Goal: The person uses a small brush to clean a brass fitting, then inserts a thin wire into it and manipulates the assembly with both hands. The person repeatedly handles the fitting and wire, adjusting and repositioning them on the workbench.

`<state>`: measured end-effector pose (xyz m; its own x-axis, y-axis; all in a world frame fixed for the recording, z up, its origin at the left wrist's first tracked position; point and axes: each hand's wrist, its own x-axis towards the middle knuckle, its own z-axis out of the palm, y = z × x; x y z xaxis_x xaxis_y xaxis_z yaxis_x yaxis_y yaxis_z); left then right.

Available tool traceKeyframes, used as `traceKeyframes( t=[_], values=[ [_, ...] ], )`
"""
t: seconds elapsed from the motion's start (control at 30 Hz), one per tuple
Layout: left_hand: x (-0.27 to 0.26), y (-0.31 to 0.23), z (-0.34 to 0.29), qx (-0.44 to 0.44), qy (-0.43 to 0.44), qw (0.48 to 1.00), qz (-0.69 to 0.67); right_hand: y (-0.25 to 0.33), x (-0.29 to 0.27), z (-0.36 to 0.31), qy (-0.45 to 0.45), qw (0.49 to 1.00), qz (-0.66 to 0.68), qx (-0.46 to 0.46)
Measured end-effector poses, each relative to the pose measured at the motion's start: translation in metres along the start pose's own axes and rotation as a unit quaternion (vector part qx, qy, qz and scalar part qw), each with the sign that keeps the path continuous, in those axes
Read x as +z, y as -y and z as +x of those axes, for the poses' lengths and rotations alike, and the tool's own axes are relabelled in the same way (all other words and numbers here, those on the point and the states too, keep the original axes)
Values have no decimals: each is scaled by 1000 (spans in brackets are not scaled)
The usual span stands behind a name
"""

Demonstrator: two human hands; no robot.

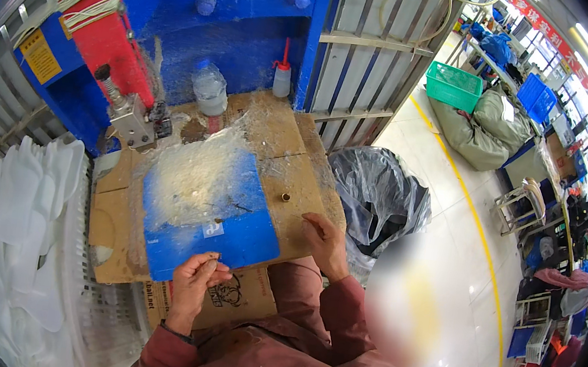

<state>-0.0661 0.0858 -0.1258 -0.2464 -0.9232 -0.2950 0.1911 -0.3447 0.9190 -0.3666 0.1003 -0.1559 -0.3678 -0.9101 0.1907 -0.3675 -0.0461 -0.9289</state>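
My left hand point(197, 283) is over the near edge of a blue sheet point(259, 234), its thumb and fingertips pinched together. Whatever small thing may be between them is too tiny to make out. To the right, my right hand point(328, 247) hovers by the cardboard's edge with loosely stretched fingers and nothing visible in them. A small brass-coloured ring point(285, 198) lies on the cardboard point(295, 173) just beyond that hand. Pale crumbs or powder point(196, 180) cover the far part of the blue sheet.
Behind the cardboard stands a blue machine point(251, 48) with gauges, a plastic bottle point(210, 89) and a red-tipped squeeze bottle point(282, 77). A metal fixture point(132, 121) is at left. White flat pieces point(14, 224) fill a crate. A black bag point(380, 193) sits at right.
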Motion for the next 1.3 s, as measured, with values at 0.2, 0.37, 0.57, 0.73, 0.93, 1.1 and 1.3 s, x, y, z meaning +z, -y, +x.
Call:
traceKeyframes(
  t=[0.2,0.37,0.57,0.73,0.93,1.1,1.3],
  values=[
    [5,-1,3,-4,19,1000,17,11,19,36,9,992,-127,2],
    [11,-5,6,-23,33,999,5,13,29,53,26,984,-178,-6],
    [17,-11,9,-15,48,999,19,7,34,56,27,975,-221,-8],
    [14,-12,7,39,53,998,25,1,36,54,24,973,-227,-30],
    [9,-13,3,67,50,996,44,-3,37,52,8,978,-206,-33],
    [4,-13,4,63,43,995,62,-3,32,51,26,984,-173,-30],
    [-5,-14,11,56,25,993,98,30,-1,84,100,989,-101,27]
  ],
)
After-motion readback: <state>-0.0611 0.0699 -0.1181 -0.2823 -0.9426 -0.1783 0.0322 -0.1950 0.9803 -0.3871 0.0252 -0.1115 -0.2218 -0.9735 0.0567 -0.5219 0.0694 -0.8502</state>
